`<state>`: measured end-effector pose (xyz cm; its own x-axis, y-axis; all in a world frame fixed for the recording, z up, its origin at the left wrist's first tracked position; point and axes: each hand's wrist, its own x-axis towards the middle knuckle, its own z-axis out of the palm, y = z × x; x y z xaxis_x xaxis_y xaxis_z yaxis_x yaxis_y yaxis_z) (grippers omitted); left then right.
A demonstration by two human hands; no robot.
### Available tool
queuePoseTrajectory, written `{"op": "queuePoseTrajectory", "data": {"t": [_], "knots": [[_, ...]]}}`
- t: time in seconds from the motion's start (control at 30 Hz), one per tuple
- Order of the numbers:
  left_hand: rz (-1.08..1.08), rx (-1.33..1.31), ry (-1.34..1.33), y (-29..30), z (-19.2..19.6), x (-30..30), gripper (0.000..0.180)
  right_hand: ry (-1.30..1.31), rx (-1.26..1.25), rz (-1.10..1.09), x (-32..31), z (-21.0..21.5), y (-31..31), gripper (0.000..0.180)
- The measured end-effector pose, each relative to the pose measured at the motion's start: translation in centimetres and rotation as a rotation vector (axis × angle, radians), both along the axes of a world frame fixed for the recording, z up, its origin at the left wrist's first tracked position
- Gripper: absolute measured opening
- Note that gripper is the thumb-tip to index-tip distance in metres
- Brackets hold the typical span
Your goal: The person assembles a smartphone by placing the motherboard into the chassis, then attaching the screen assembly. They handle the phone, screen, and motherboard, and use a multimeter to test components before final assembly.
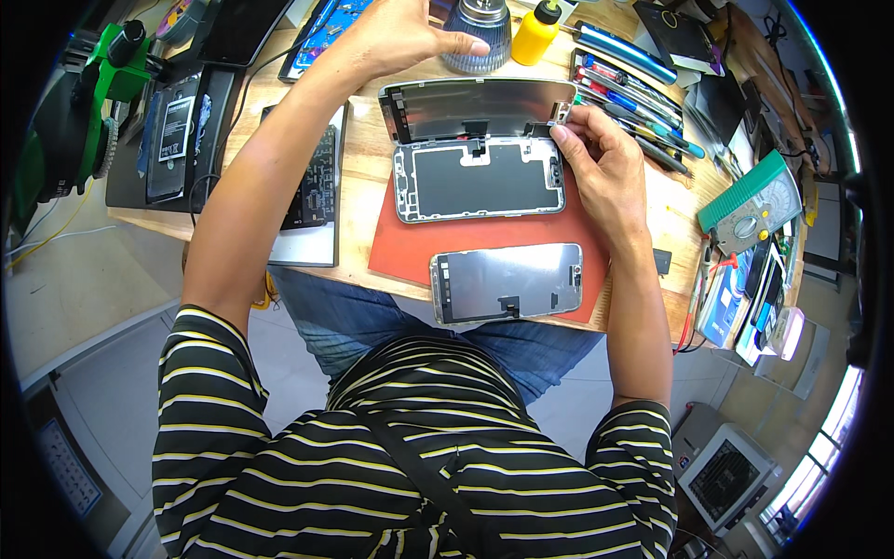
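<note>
An opened phone lies on a red mat point(391, 252). Its lower part point(484, 182) is flat, and its screen panel point(484, 107) stands tilted up along the far edge. My right hand point(605, 168) pinches the right end of that panel between thumb and fingers. Up at the top edge, my left hand point(396, 42) has its thumb stretched out beside a ribbed glass bottle with a metal top point(477, 37); its other fingers are partly cut off by the frame. Nearer to me rests a second, detached phone screen point(507, 282), its metallic back facing up.
A yellow bottle point(536, 35) stands right of the glass one. Pens and screwdrivers point(633, 107) lie at the far right, near a green multimeter point(752, 205). On the left are a circuit board point(317, 182), a battery point(175, 129) and a green-black device point(102, 84).
</note>
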<state>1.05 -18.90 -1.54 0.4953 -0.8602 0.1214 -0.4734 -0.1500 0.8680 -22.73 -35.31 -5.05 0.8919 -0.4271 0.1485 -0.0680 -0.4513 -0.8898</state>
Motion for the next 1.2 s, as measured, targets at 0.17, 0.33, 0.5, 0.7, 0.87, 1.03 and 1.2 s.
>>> {"op": "queuePoseTrajectory", "data": {"t": [0.17, 0.33, 0.5, 0.7, 0.87, 1.03, 1.2], "knots": [[-0.05, 0.003, 0.387, 1.6, 0.5, -0.7, 0.066, 0.005, -0.058, -0.011, 0.0, 0.3, 0.1, 0.016], [-0.152, 0.089, 0.262, 1.0, 0.9, 0.4, 0.058, 0.115, -0.008, -0.002, -0.2, 0.8, 0.0, 0.021], [-0.17, 0.071, 0.254, 1.8, 0.6, 1.1, 0.059, 0.119, 0.003, -0.001, 0.0, 0.6, -0.1, 0.023], [-0.175, 0.072, 0.27, 1.9, 0.4, 1.3, 0.058, 0.074, -0.018, -0.014, 0.0, 0.3, 0.0, 0.024], [-0.001, 0.103, 0.351, 3.5, 0.1, 0.8, 0.051, 0.104, -0.015, -0.002, 0.1, 0.3, -0.2, 0.026], [0.257, -0.028, -0.082, 6.9, 0.7, -3.4, 0.058, 0.088, -0.031, 0.007, 0.2, 0.5, 0.0, 0.028], [0.339, 0.207, -0.492, 13.4, 2.2, -13.9, 0.085, 0.053, -0.041, -0.044, -0.1, 0.1, 0.0, 0.026]]}}
